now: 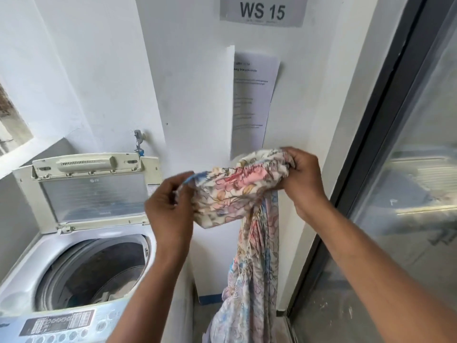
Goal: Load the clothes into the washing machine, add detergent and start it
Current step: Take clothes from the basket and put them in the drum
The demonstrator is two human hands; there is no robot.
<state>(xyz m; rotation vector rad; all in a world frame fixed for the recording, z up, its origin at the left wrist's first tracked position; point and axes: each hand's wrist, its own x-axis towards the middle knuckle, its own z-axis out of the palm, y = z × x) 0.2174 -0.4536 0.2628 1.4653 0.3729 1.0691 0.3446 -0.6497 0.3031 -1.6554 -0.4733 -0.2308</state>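
White walls close round a top-loading washer [81, 243] with its lid [91, 191] raised.
Thin floral cloth [237, 194], bunched and crumpled, is stretched between both hands to the right of the washer, its long tail hanging down. Left hand [170, 209] pinches one edge; right hand [304, 177] grips the gathered other end. Some laundry lies in the round drum [99, 271]. Right of the cloth stands a glass door [408, 169].

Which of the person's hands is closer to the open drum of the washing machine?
Left. The left hand holds the floral garment just right of the drum, above its edge; the right hand grips it farther right, by the wall.
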